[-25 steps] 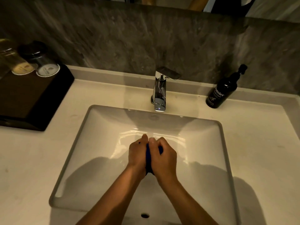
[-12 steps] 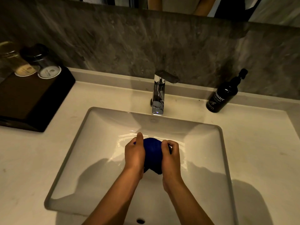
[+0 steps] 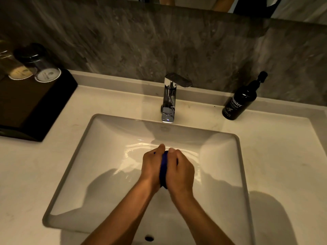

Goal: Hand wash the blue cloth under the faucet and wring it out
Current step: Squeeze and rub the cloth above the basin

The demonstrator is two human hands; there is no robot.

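Observation:
The blue cloth [image 3: 163, 169] is squeezed into a narrow dark strip between my two hands, over the middle of the white sink basin [image 3: 99, 156]. My left hand [image 3: 151, 167] presses on it from the left and my right hand [image 3: 181, 171] from the right, palms facing each other, thumbs nearly touching at the top. Most of the cloth is hidden by the hands. The chrome faucet [image 3: 169, 99] stands behind the basin, its spout well beyond my hands. I cannot tell whether water runs from it. The basin floor is wet and shiny.
A dark hand-wash pump bottle [image 3: 239, 101] stands on the counter at the back right. A black tray [image 3: 26, 110] with two covered glasses [image 3: 41, 67] sits at the back left. A grey stone wall runs behind. An overflow hole [image 3: 149, 238] shows in the basin's near wall.
Half a second ago my hands were apart with the cloth bulging between them; now they have pressed together again, squashing the cloth to a thin strip.

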